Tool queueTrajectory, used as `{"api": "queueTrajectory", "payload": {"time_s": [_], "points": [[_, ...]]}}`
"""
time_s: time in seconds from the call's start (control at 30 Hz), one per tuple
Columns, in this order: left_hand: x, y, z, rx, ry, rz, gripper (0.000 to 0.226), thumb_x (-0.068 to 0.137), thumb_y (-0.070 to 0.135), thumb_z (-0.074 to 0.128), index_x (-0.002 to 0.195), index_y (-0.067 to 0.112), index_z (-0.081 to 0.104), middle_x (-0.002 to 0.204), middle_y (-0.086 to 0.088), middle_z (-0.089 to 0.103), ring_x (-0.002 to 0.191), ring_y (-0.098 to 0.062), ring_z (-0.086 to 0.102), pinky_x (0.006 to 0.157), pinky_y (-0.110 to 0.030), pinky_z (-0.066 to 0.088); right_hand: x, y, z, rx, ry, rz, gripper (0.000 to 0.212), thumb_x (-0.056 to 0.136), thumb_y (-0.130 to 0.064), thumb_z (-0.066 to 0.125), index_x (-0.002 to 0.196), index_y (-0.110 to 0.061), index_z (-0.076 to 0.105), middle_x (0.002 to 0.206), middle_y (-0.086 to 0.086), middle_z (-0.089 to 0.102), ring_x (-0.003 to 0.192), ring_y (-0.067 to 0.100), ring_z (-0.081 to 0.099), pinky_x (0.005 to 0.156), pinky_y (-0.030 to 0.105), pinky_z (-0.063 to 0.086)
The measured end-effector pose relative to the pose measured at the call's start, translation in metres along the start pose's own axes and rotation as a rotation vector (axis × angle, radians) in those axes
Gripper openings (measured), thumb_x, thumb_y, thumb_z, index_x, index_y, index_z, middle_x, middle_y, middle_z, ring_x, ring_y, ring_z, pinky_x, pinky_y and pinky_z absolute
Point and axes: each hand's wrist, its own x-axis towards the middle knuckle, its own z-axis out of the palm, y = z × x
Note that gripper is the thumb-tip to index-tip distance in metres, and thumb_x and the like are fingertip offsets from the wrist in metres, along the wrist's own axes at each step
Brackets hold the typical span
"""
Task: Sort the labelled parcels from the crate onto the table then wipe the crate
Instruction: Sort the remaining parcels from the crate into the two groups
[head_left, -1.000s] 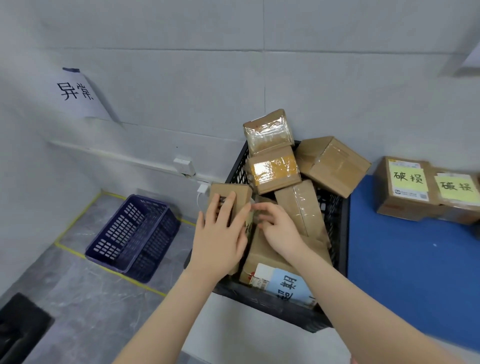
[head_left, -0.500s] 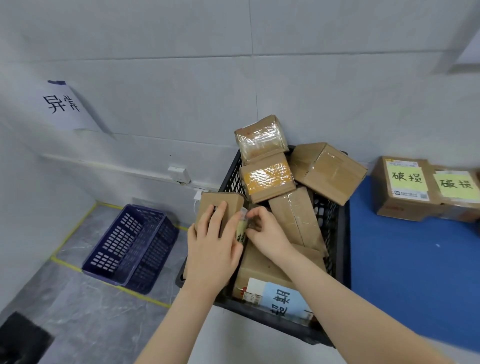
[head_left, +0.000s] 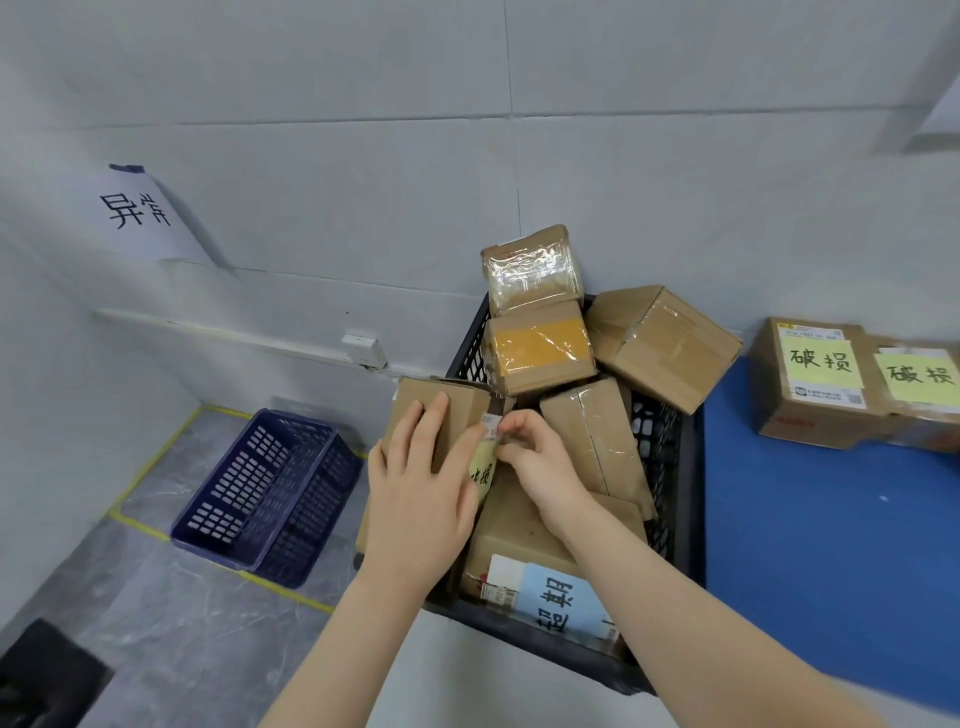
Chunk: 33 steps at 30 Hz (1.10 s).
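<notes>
A black crate (head_left: 670, 467) holds several brown cardboard parcels. My left hand (head_left: 421, 499) lies with straight fingers on the outer face of an upright parcel (head_left: 441, 400) at the crate's left edge. A yellow label (head_left: 482, 475) on that parcel's right face is partly hidden. My right hand (head_left: 535, 462) pinches the parcel's right edge near the label's top. Another parcel with a pale blue label (head_left: 558, 597) lies at the crate's near end. Two parcels with yellow labels (head_left: 821, 364) (head_left: 919, 376) stand on the blue table (head_left: 831, 519).
A dark blue basket (head_left: 270, 493) sits on the grey floor to the left, inside yellow tape lines. A paper sign (head_left: 137, 213) hangs on the white wall. A wall socket (head_left: 363, 349) is near the crate's far left corner. A dark object (head_left: 41, 675) lies bottom left.
Both hands have shifted slightly up and left with the upright parcel, and more of its yellow label shows. The camera has tilted a little.
</notes>
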Motion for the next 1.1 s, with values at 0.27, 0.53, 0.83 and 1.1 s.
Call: {"api": "queueTrajectory", "payload": {"time_s": [0.27, 0.53, 0.83, 1.1], "points": [[0.001, -0.005, -0.034, -0.244, 0.208, -0.037, 0.041, 0.094, 0.018, 0.039, 0.134, 0.021, 0.05, 0.152, -0.014, 0.031, 0.139, -0.036, 0.032, 0.104, -0.057, 0.036, -0.036, -0.026, 0.007, 0.149, 0.02, -0.21, 0.03, 0.088, 0.001, 0.056, 0.094, -0.028, 0.059, 0.119, 0.007, 0.061, 0.113, 0.016, 0.06, 0.09, 0.037, 0.054], [0.04, 0.02, -0.087, -0.617, 0.337, -0.059, 0.04, 0.098, 0.015, 0.036, 0.132, 0.03, 0.049, 0.157, -0.001, 0.021, 0.145, -0.014, 0.024, 0.116, -0.033, 0.026, -0.072, -0.092, -0.014, 0.018, 0.137, -0.624, 0.033, 0.087, 0.0, 0.058, 0.112, -0.021, 0.063, 0.126, -0.004, 0.048, 0.114, 0.007, 0.053, 0.084, 0.019, 0.05], [0.039, 0.049, -0.056, -1.128, -0.047, -0.466, 0.055, 0.094, 0.003, 0.043, 0.127, 0.047, 0.049, 0.133, 0.017, 0.051, 0.118, -0.002, 0.053, 0.093, -0.025, 0.049, -0.082, -0.072, -0.054, -0.29, 0.183, -0.489, 0.04, 0.089, -0.001, 0.059, 0.12, -0.026, 0.063, 0.131, -0.014, 0.042, 0.112, -0.004, 0.048, 0.08, 0.026, 0.054], [0.018, 0.06, -0.022, -0.88, -0.223, -0.381, 0.042, 0.097, 0.014, 0.046, 0.134, 0.035, 0.047, 0.155, 0.021, 0.019, 0.131, 0.015, 0.021, 0.103, -0.007, 0.03, -0.087, -0.037, -0.081, -0.286, 0.069, -0.212, 0.042, 0.092, -0.005, 0.056, 0.13, -0.024, 0.057, 0.136, -0.021, 0.038, 0.12, -0.011, 0.041, 0.081, 0.01, 0.047]]}}
